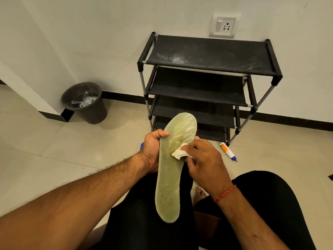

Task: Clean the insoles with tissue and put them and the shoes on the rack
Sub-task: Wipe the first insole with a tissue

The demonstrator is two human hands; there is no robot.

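Note:
A pale green insole [169, 179] stands almost upright over my lap, toe end up. My left hand [153, 150] grips its left edge near the middle, thumb on the front face. My right hand [203, 159] pinches a crumpled white tissue [178, 153] against the insole's right side. The black shoe rack [207, 56] with several fabric shelves stands against the wall ahead; its top shelf is dusty and bare. No shoes are visible.
A dark bin [84, 101] with plastic inside sits by the wall at the left. A small white tube [228, 151] with an orange label and blue cap lies on the tiled floor beside the rack's front right leg. A wall socket [223, 25] is above the rack.

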